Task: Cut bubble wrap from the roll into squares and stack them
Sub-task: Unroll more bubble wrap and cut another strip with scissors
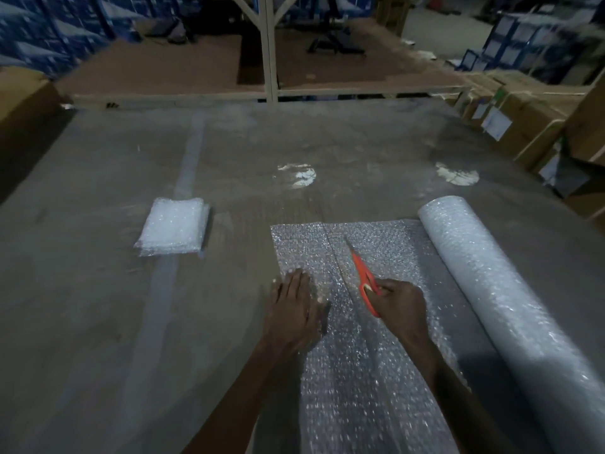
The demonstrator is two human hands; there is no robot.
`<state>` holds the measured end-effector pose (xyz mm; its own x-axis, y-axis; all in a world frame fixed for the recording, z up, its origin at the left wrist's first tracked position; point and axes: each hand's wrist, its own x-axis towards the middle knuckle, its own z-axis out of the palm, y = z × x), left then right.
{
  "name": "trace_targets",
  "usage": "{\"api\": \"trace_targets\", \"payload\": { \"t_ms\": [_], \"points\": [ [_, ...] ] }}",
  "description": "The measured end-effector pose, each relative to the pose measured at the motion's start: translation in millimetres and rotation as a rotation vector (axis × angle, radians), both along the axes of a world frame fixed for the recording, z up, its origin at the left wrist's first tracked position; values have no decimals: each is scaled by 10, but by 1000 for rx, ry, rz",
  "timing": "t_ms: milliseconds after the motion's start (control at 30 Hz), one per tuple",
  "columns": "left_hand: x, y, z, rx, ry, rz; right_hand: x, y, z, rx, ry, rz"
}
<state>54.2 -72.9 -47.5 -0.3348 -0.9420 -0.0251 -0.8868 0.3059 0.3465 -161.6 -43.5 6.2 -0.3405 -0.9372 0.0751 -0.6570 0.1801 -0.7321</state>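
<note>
A roll of bubble wrap lies on the right of the table, with a sheet unrolled from it toward the left. My left hand presses flat on the sheet's left part, fingers straight. My right hand grips orange-handled scissors, whose blades point away from me along a line in the sheet. A stack of cut bubble wrap squares sits to the left, apart from the sheet.
The grey table is covered with clear plastic and has shiny patches at the back. Cardboard boxes line the right side. A wooden platform with a post stands beyond the far edge.
</note>
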Motion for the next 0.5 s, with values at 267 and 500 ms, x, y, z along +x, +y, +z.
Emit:
{"api": "trace_targets", "payload": {
  "t_ms": [267,500],
  "points": [
    [-261,838,-75,-18,113,-71,-60,297,-336,103,463,38],
    [-319,1187,-141,-20,0,-52,39,394,-425,115,570,81]
  ]
}}
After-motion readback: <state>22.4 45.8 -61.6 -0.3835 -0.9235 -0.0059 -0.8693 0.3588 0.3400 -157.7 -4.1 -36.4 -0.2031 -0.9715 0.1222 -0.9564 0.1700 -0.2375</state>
